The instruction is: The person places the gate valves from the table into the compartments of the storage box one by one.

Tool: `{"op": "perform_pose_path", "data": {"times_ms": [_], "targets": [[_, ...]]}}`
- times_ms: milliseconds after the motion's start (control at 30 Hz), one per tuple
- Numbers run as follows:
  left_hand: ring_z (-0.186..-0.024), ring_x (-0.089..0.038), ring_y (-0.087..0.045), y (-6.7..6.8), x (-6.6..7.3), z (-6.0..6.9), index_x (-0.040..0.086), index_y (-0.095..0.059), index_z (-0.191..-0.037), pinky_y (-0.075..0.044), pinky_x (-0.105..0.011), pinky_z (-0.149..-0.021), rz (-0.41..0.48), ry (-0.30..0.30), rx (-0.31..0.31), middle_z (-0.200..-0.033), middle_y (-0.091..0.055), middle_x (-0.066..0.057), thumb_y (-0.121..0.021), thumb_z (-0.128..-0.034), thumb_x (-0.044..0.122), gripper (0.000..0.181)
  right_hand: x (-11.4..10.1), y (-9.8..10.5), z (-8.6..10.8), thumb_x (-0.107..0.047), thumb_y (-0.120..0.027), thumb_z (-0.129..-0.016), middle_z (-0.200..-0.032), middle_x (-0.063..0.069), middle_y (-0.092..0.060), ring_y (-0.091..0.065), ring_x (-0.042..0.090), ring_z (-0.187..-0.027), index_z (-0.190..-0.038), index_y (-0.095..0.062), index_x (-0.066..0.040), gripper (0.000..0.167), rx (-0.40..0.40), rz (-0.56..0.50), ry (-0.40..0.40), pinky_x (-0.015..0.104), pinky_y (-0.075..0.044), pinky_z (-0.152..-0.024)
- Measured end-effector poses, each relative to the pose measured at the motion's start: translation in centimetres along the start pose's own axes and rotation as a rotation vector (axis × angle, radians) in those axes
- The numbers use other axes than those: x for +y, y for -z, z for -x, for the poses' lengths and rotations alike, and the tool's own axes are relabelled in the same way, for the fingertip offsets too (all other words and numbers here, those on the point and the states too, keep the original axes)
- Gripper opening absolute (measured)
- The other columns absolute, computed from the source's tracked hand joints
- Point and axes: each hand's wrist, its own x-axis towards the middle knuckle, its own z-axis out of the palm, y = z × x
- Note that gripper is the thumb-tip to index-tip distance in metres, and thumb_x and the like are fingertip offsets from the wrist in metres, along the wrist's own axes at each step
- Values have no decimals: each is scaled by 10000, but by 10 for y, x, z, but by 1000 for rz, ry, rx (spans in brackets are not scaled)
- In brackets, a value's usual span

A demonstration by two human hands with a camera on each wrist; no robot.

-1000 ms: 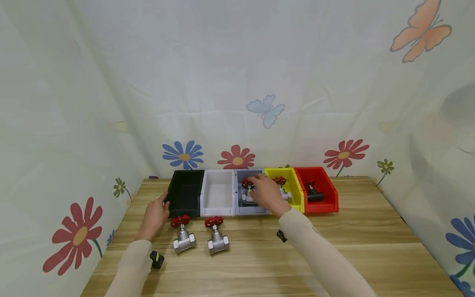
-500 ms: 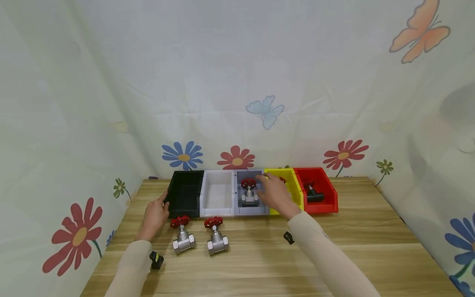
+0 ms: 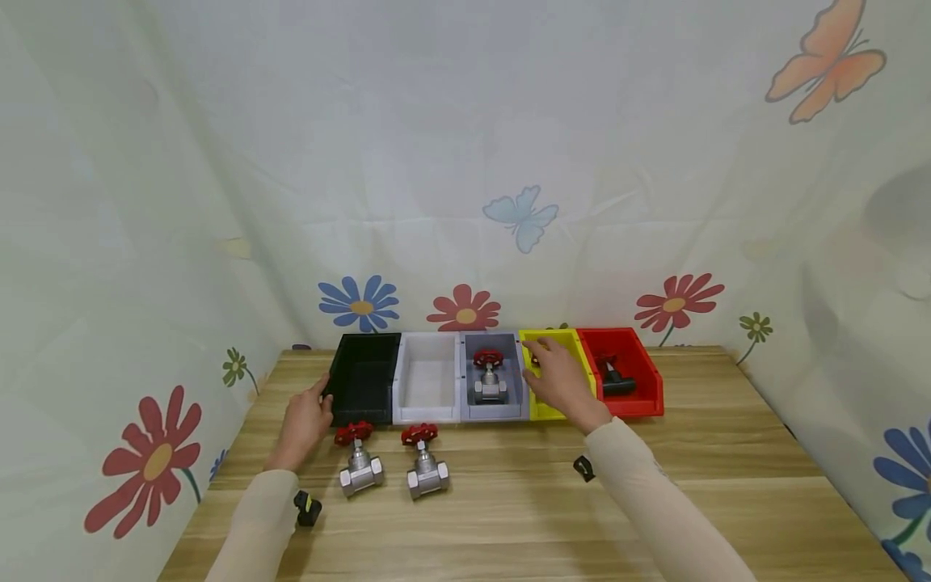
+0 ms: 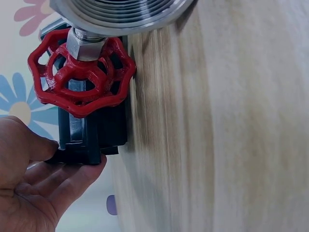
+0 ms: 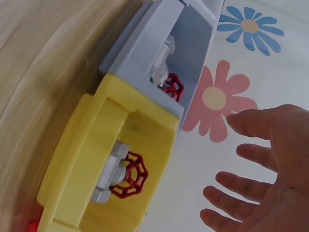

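silver valve (image 3: pixel 490 391) in grey bin (image 3: pixel 494 413) lies front-to-back, red handwheel (image 3: pixel 488 358) rearmost.

Both arms (image 3: pixel 254 525) stretched from near to far: left hand (image 3: pixel 301 422) pinching, thumb (image 4: pixel 38 147) opposite fingers (image 4: pixel 77 184); right hand (image 3: pixel 560 376) aloft, fingers (image 5: pixel 241 186) loosely spread.

Room from above into white bin (image 3: pixel 429 384); valve (image 3: pixel 426 475) in front obstructs; right hand (image 3: pixel 564 380) over yellow bin (image 5: pixel 82 164).
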Motion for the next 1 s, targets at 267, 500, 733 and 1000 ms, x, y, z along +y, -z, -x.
{"op": "perform_pose_path", "data": {"times_ms": [267, 500, 733, 1000], "targets": [[-954, -491, -649, 1, 1, -1, -72, -444, -1427, -503, -595, -864, -2, -12, 4, -1106, -627, -393, -516, -970, 62, 482, 21, 8, 7, -248, -702, -891, -1454, 150, -487, -530, 354, -1264, -1433, -503, -153, 584, 46, -14, -6, 537, -486, -1001], [-934, -492, -647, 2, 1, -1, -81, -450, -1419, -500, -596, -857, -6, -24, 19, -1049, -640, -390, -519, -964, 50, 479, 43, 13, 13, -272, -696, -889, -1472, 159, -459, -499, 372, -1277, -1444, -479, -155, 607, 54, -3, -39, 576, -471, -998], [-925, -493, -650, 1, -1, 0, -82, -452, -1417, -499, -599, -851, -7, -22, 15, -1064, -637, -393, -517, -964, 50, 476, 56, 18, 18, -261, -688, -899, -1482, 175, -434, -483, 382, -1272, -1462, -446, -162, 620, 58, -17, -68, 587, -462, -1006], [-977, -499, -642, 0, -1, 1, -77, -445, -1424, -496, -601, -873, -3, -15, 10, -1159, -607, -394, -515, -968, 53, 479, 67, 26, 24, -259, -675, -902, -1479, 199, -433, -460, 406, -1294, -1473, -428, -115, 639, 70, -35, -83, 603, -447, -1013]]}}
